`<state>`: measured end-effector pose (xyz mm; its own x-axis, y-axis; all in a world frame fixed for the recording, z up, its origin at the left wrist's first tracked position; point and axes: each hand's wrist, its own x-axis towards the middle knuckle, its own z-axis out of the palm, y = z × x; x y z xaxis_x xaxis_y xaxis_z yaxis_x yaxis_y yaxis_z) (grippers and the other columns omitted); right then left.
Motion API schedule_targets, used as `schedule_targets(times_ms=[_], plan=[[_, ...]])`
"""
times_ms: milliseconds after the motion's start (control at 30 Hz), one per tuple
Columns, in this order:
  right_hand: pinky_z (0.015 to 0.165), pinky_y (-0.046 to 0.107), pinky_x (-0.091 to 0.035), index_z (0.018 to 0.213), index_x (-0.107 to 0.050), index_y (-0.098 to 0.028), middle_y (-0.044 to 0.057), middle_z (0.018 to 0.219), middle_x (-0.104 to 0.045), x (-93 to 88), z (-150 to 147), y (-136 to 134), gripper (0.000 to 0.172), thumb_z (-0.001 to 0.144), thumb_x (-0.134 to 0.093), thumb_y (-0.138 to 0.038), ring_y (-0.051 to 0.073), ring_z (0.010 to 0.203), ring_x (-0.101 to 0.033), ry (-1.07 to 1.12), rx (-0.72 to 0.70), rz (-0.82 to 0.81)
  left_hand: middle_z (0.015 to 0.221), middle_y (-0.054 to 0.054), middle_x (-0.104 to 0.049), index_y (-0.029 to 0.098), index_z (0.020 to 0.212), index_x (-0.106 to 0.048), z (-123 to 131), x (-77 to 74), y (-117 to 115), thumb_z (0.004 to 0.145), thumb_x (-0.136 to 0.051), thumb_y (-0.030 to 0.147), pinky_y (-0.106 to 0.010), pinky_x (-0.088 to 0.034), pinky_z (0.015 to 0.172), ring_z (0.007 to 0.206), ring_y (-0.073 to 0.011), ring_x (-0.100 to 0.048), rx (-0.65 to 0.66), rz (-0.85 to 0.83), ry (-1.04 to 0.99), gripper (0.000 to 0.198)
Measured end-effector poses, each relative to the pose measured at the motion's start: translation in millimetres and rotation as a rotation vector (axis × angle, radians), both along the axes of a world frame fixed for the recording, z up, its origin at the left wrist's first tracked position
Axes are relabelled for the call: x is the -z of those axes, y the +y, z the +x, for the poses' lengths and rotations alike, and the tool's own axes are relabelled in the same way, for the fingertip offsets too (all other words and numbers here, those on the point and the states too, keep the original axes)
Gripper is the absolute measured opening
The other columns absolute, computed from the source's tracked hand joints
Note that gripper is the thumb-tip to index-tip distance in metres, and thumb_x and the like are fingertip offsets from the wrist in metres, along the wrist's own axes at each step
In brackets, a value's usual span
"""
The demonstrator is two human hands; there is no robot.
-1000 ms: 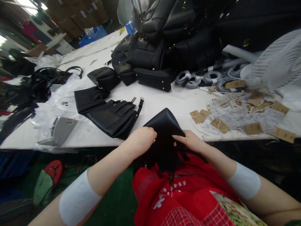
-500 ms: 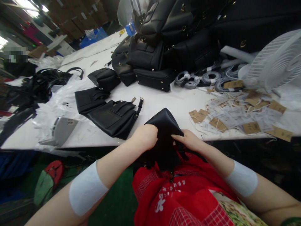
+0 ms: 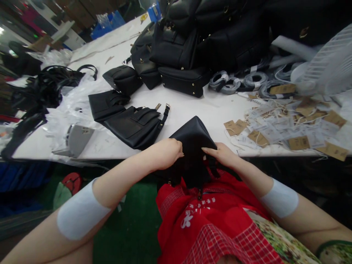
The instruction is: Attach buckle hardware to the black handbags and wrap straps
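Observation:
A black leather bag (image 3: 192, 137) rests against the near edge of the white table (image 3: 198, 110), partly on my lap over a red apron (image 3: 209, 223). My left hand (image 3: 165, 152) is curled shut on the bag's left side. My right hand (image 3: 222, 156) grips its right side, fingers pressed on the leather. The bag's lower part hangs below the table edge between my hands.
Flat black bags (image 3: 132, 126) lie left of my hands. A pile of black handbags (image 3: 192, 47) fills the table's far side. Paper hang tags (image 3: 288, 128) are scattered at right, beside grey strap coils (image 3: 233, 82) and a white fan (image 3: 327, 66). Black straps (image 3: 46, 88) and plastic lie far left.
My hands stay on the bag with small finger shifts. The view has tilted down a little, so the table contents sit higher in the picture.

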<state>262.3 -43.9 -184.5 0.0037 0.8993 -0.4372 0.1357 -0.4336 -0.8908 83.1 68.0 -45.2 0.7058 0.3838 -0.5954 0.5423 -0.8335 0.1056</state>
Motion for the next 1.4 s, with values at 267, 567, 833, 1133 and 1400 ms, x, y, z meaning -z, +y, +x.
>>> schedule_targets(times_ms=[267,567,833,1133,1400], plan=[[0.054,0.027,-0.045,0.082,-0.068,-0.012,0.006,0.068,-0.066,-0.4,-1.5,2.5,0.044,0.077,-0.058,-0.055,0.018,0.059,-0.059,-0.038,0.081,-0.056,0.062,0.002,-0.062,0.018,0.084,-0.063,-66.3,-15.2,8.0,0.091,-0.051,0.036,-0.025,-0.042,0.055,0.057,-0.0152,-0.058,-0.483,-0.138,-0.302,0.023],[0.051,0.026,-0.043,0.084,-0.066,-0.012,0.006,0.069,-0.066,1.3,-5.0,0.2,0.045,0.077,-0.059,-0.056,0.017,0.058,-0.058,-0.026,0.095,-0.059,0.092,-0.002,-0.070,0.022,0.112,-0.066,-48.2,29.4,-6.2,0.082,-0.066,0.022,-0.028,-0.048,0.079,0.084,-0.0170,-0.064,-0.321,-0.054,-0.519,0.029],[0.051,0.026,-0.042,0.078,-0.065,-0.013,0.005,0.065,-0.064,1.7,-5.7,1.0,0.045,0.076,-0.059,-0.057,0.016,0.057,-0.055,-0.035,0.079,-0.032,0.087,-0.005,-0.073,0.020,0.086,-0.071,-22.4,26.9,7.9,0.082,-0.063,0.021,-0.029,-0.048,0.073,0.082,-0.0213,-0.067,-0.060,0.014,-0.276,0.009],[0.048,0.025,-0.040,0.077,-0.064,-0.013,0.005,0.066,-0.065,-3.2,-6.9,1.8,0.044,0.075,-0.059,-0.057,0.016,0.055,-0.055,0.015,0.110,-0.067,0.086,-0.005,-0.074,0.018,0.086,-0.072,-16.5,9.8,19.5,0.085,-0.062,0.025,-0.025,-0.046,0.068,0.078,-0.0184,-0.066,-0.103,-0.197,-0.210,0.013],[0.046,0.025,-0.041,0.082,-0.066,-0.012,0.008,0.070,-0.068,-2.1,-5.7,3.2,0.045,0.077,-0.059,-0.057,0.017,0.056,-0.058,0.035,0.125,-0.112,0.080,-0.003,-0.069,0.018,0.083,-0.065,-62.8,0.5,-3.7,0.086,-0.055,0.032,-0.027,-0.047,0.068,0.072,-0.0179,-0.063,-0.343,-0.229,-0.346,0.017]])
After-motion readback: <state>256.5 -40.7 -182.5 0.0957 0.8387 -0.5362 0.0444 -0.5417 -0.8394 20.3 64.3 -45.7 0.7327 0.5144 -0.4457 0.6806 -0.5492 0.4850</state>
